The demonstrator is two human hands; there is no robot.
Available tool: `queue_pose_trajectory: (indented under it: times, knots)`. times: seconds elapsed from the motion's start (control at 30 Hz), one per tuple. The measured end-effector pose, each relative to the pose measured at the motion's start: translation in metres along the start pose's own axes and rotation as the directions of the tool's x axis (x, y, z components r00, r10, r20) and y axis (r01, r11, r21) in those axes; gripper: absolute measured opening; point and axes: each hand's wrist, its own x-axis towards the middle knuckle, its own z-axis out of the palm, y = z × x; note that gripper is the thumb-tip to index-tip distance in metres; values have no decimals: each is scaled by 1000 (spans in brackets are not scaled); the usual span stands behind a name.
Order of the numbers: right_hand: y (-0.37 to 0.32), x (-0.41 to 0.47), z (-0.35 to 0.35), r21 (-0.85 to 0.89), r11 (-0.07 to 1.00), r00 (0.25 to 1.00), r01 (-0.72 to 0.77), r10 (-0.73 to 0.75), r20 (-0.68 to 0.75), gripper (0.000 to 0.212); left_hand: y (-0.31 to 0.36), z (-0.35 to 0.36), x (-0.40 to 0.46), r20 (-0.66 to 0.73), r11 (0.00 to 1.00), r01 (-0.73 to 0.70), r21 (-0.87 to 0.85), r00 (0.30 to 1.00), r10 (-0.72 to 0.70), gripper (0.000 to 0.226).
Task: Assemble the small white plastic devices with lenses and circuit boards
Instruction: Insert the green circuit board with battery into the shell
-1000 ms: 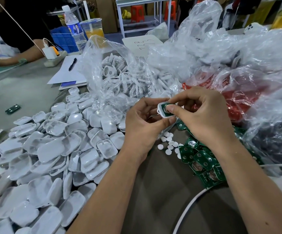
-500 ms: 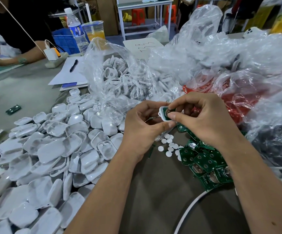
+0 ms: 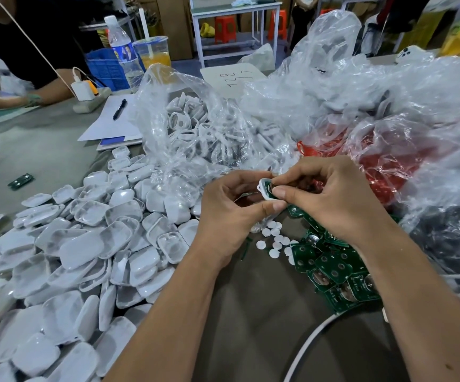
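Both hands meet over the table's middle around one small white shell (image 3: pixel 265 188) with a green circuit board seated in it. My left hand (image 3: pixel 228 213) grips the shell from the left, its thumb under the lower edge. My right hand (image 3: pixel 330 197) pinches the shell's right side with thumb and forefinger pressing on the board. Below the hands lie small white round lenses (image 3: pixel 274 239) and a heap of green circuit boards (image 3: pixel 333 274). A big pile of white shell halves (image 3: pixel 85 249) covers the left of the table.
A clear bag of white ring-shaped parts (image 3: pixel 195 128) stands behind the hands, with more crumpled bags, one red (image 3: pixel 383 166), at right. A white cable (image 3: pixel 308 343) curves at lower right. Papers with a pen (image 3: pixel 119 108), a bottle and another person's arm sit far left.
The shell has tipped slightly more upright between my fingers, and my right thumb and forefinger have closed tighter on it. Both hands stay in the same spot.
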Motion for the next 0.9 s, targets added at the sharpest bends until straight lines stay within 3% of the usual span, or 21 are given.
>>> queue_pose_trajectory:
  times: [0.13, 0.27, 0.53, 0.67, 0.9]
  knots:
    - [0, -1, 0, 69, 998, 1000, 1, -2, 7, 7, 1, 0, -1, -4, 1000, 10, -19, 1000, -10, 42]
    - [0, -1, 3, 229, 973, 998, 33, -22, -52, 12, 6, 1, -1, 57, 971, 79, -224, 996, -68, 41]
    - [3, 0, 4, 295, 955, 992, 27, 11, -126, 3, 13, 4, 3, 214, 841, 272, -467, 958, -191, 46]
    - [0, 0, 2, 245, 968, 982, 54, -8, -188, 8, 16, 5, 3, 228, 762, 339, -552, 940, -253, 28]
    - [-6, -1, 5, 51, 995, 990, 87, -81, -115, 18, 18, 7, 0, 241, 734, 419, -535, 908, -343, 32]
